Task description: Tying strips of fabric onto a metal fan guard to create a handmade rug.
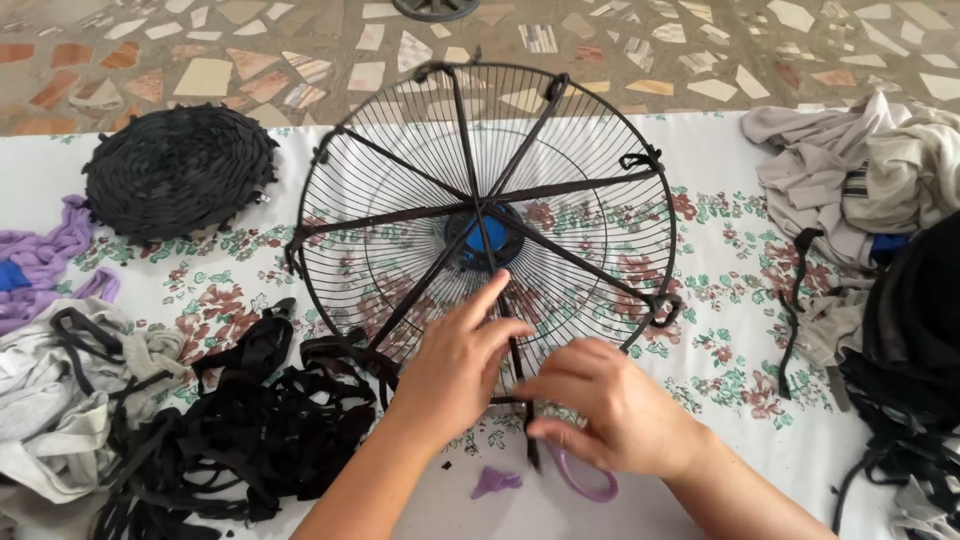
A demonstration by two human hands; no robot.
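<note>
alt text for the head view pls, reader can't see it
Two hands, left and right, work at the near rim of a round wire fan guard strung with black fabric strips, on a floral cloth. The right holds purple-handled scissors; loose black strips lie left.

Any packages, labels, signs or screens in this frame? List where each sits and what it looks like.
None in view: no package, label, sign or screen.
The nearest thing is a plain blue round hub at the centre of the black wire fan guard; no marking can be made out on it.
The rest is fabric strips and the floral cloth.
</note>
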